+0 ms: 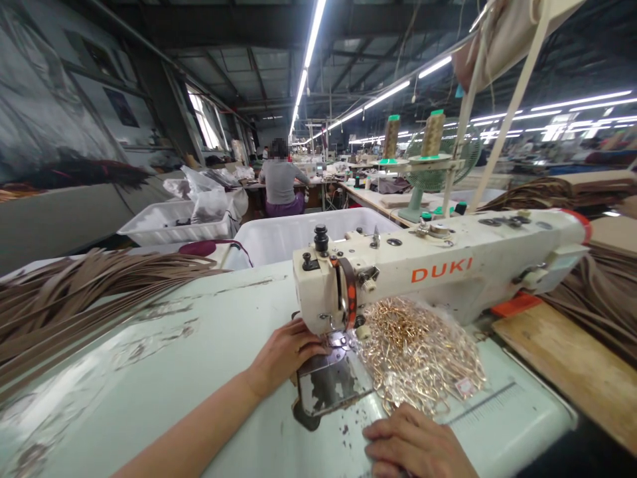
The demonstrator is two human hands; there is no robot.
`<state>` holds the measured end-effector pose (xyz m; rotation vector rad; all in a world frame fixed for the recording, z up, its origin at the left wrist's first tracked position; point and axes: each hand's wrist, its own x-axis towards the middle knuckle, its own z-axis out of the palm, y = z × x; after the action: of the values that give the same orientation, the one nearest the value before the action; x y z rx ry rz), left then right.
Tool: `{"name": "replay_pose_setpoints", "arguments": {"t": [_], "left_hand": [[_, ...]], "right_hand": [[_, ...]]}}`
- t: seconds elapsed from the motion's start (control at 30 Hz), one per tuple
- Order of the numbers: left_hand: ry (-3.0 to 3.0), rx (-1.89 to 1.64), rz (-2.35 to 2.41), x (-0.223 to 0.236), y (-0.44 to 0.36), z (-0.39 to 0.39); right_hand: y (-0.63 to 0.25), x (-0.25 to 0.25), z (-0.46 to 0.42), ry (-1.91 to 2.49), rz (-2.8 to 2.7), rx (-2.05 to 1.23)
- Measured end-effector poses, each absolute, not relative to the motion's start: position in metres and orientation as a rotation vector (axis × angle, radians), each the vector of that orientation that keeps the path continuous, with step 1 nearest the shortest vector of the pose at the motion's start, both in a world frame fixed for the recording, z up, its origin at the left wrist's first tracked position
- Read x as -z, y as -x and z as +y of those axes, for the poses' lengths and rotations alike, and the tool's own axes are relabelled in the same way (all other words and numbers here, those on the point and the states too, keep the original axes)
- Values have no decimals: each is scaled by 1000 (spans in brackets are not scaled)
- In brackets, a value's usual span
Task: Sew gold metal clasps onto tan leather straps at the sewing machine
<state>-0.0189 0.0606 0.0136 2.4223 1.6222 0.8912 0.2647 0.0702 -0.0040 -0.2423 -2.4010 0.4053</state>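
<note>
My left hand [286,348] is beside the needle area of a white sewing machine [398,272]. Its fingers are together and bent down by the presser foot [338,341], over the edge of the metal needle plate [333,382]. A small dark bit shows behind the knuckles; whatever lies beneath the fingers is hidden. My right hand [418,441] rests low on the machine bed with curled fingers, and a dark sliver shows under it that I cannot make out. Just beyond its fingertips lies a clear plastic bag of gold metal hooks [418,352], against the machine.
Brown straps [99,292] lie in a bundle on the left. Behind the machine stand a white bin [279,229], thread cones [432,135] and a green fan [418,199]. A wooden board [562,358] is at right. Further back sits a person [283,182].
</note>
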Motion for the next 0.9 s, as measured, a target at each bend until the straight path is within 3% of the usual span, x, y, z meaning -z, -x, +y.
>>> {"name": "replay_pose_setpoints", "arguments": {"t": [0.37, 0.9], "left_hand": [[-2567, -626, 1438, -30, 31, 80], [-2691, -295, 1884, -22, 6, 37]], "right_hand": [[-264, 1, 66, 278, -2378, -567], [-266, 0, 56, 451, -2392, -708]]}}
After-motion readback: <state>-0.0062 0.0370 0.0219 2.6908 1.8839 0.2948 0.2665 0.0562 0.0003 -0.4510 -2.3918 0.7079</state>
